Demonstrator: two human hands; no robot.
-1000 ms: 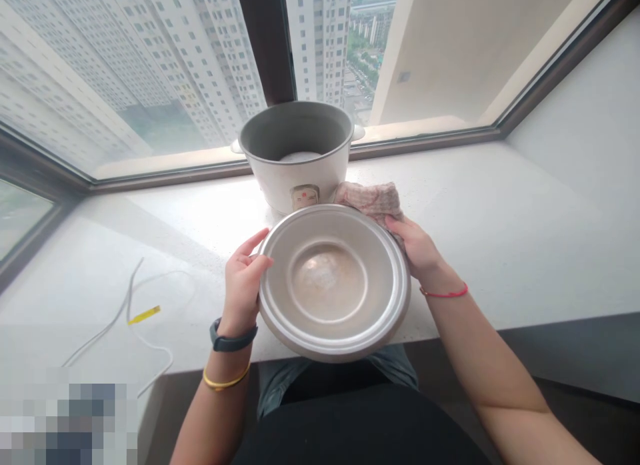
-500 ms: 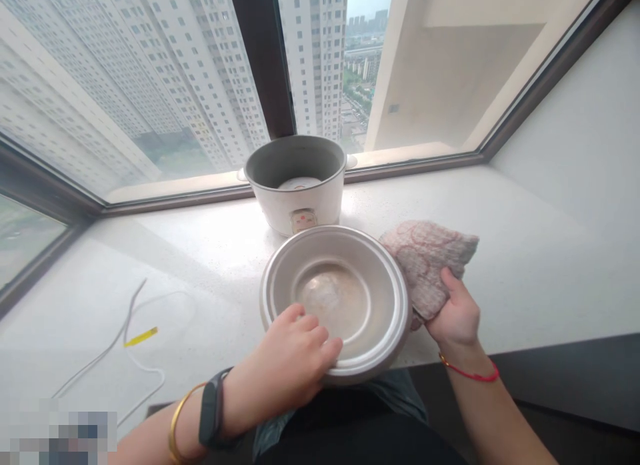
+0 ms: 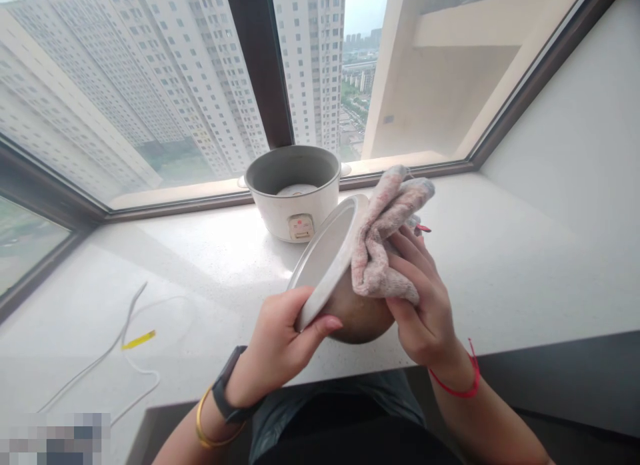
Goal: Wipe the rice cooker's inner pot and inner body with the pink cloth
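Note:
A metal inner pot of a rice cooker is tilted on its side above the sill's front part, its mouth facing left. My left hand grips the near part of its rim, thumb on the outer wall. Bunched in my right hand is a pinkish checked cloth, pressed against the pot's outer side and rim. Some of my right fingers lie behind the cloth. Behind the pot stands the white rice cooker body, with its grey inside showing and no pot in it.
A white cord with a yellow tag lies on the left of the white sill. Window panes and a dark frame rise behind the cooker. The sill's front edge runs just before my body.
The pot has gone from facing up to tilted on its side. My right hand has brought the cloth from beside the pot onto its outer wall. My left hand now clasps the rim.

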